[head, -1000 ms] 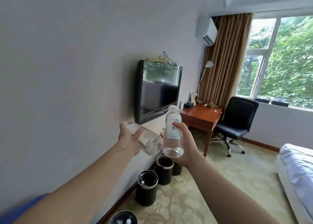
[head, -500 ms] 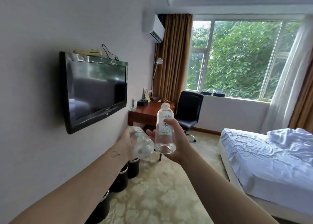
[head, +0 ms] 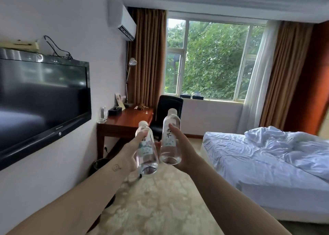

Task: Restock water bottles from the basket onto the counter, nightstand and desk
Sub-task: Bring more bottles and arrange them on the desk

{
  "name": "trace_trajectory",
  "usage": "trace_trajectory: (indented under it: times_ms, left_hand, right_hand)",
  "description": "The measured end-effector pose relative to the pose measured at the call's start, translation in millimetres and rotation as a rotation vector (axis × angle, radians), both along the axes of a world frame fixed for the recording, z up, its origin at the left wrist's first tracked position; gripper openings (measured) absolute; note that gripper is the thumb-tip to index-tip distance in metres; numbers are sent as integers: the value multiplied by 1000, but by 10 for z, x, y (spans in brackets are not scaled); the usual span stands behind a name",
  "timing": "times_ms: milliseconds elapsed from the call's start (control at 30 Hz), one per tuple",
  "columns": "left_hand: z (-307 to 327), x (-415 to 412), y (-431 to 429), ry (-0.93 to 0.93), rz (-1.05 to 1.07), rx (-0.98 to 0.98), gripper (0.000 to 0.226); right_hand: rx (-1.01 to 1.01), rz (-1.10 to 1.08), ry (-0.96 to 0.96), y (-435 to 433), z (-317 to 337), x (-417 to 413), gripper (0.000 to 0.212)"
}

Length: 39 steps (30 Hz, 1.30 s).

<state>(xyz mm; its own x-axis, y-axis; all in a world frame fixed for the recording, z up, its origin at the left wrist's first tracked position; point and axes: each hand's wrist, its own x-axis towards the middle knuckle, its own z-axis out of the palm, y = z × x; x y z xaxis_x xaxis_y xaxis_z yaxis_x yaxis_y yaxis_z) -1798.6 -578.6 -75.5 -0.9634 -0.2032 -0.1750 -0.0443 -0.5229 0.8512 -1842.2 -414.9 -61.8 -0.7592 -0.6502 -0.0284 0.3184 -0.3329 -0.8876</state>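
Note:
Both arms reach out in front of me, each with a clear water bottle. My left hand (head: 130,150) grips the left bottle (head: 146,151), which stands nearly upright with its white cap up. My right hand (head: 181,145) grips the right bottle (head: 170,138), upright and a little higher. The two bottles are side by side, almost touching. Straight behind them stands the wooden desk (head: 130,118) against the left wall. No basket, counter or nightstand shows in this view.
A black office chair (head: 168,113) stands at the desk. The desk top carries a glass jar (head: 102,114), a black box (head: 114,111), a card and a lamp (head: 129,81). A wall TV (head: 41,99) hangs left; a bed (head: 267,161) fills the right. Pale carpet (head: 160,199) runs between.
The view has swung right and moved along the wall toward the desk. The left bottle has turned from lying tilted to nearly upright. Both hands keep their hold.

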Motion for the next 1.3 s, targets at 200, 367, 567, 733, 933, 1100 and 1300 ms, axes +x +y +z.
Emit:
trace_trajectory:
  times_ms: [200,367,567,733,933,1100,1300]
  left_hand:
    - [261,-1007,-382,250,25,-169,66]
    - [309,-1757,-555,319,11,-321,68]
    - [137,-2542,-570,338,26,-365,62]
    - [17,-3316,-503,344,66,-383,69]
    - [29,-4259,-326,336,121,-330,83]
    - [30,-4944,-135,345,148,-328,75]
    - [-38,-5525,-45,336,192,-318,69]
  right_hand:
    - [149,-195,230,-311,114,-959,68]
    - [142,-269,315,-542,70,-1654,43]
    - [205,-342,276,-585,-56,-2473,41]
    - [232,-317,291,-504,-131,-3253,40]
    - [229,-206,316,-372,-45,-4236,52]
    - [209,-151,329,-201,13,-4963,61]
    - [157,-125,297,-147,-109,-5671,60]
